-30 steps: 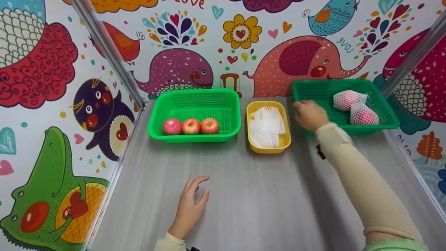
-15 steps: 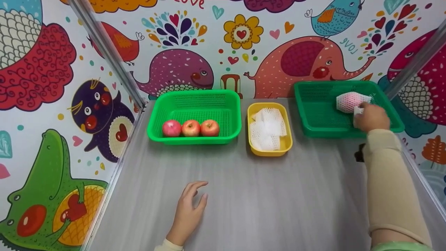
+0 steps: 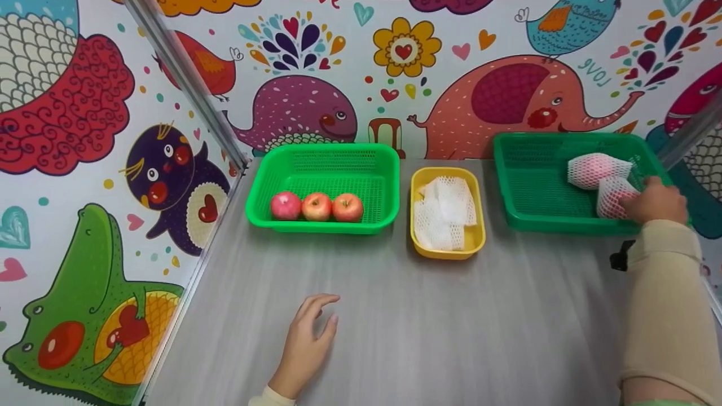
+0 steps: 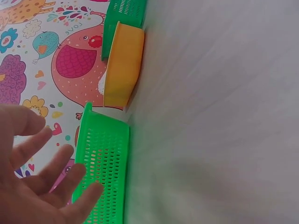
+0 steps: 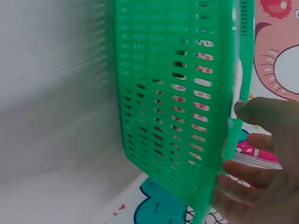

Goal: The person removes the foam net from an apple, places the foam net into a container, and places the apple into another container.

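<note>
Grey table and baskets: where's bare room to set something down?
Free: the grey table between left hand and right sleeve; the light green basket behind its three fruits; the left of the dark green basket. Crowded: that basket's right part, with two netted fruits and the right hand; the yellow basket, heaped with white netting.

A green basket (image 5: 163, 28) fills the middle of the right wrist view, and its side has many small slots. Through some slots, red and white patches can be seen. The right hand (image 5: 281, 179) is at the basket's rim, with its fingers (image 5: 250, 174) spread a little. On the left is the grey counter (image 5: 51, 93); on the right, a wall (image 5: 266, 60) with colourful pictures.
</note>
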Demonstrator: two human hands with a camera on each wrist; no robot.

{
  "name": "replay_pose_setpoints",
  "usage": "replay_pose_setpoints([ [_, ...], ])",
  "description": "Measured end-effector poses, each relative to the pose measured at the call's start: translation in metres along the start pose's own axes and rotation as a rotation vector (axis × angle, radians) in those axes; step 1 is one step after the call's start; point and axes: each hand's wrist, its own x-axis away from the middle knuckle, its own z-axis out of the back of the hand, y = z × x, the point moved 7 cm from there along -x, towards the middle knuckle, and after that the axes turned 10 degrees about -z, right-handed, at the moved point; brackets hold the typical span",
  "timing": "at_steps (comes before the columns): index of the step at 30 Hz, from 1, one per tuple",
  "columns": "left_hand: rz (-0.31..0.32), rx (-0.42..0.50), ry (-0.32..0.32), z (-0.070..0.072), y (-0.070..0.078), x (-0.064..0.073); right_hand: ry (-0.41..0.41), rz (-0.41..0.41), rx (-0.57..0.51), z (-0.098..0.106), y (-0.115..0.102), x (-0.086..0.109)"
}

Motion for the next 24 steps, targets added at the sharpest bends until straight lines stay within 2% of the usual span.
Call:
replay_pose_setpoints([
  [2, 0.008, -0.004, 0.002, 0.000, -0.001, 0.001, 0.005, -0.042, 0.023, -0.004, 0.002, -0.001],
  [5, 0.019, -0.006, 0.007, 0.001, -0.002, 0.003, 0.002, -0.045, 0.058, -0.007, 0.001, -0.001],
  [13, 0.048, -0.011, 0.008, 0.001, -0.003, 0.003, 0.003, -0.004, 0.148, -0.010, -0.010, -0.005],
  [20, 0.017, -0.032, 0.006, 0.002, 0.002, 0.000, 0.024, 0.044, 0.135, -0.018, -0.013, -0.017],
  [24, 0.032, -0.042, 0.002, 0.002, 0.001, 0.001, 0.021, 0.069, 0.131, -0.027, -0.014, -0.024],
])
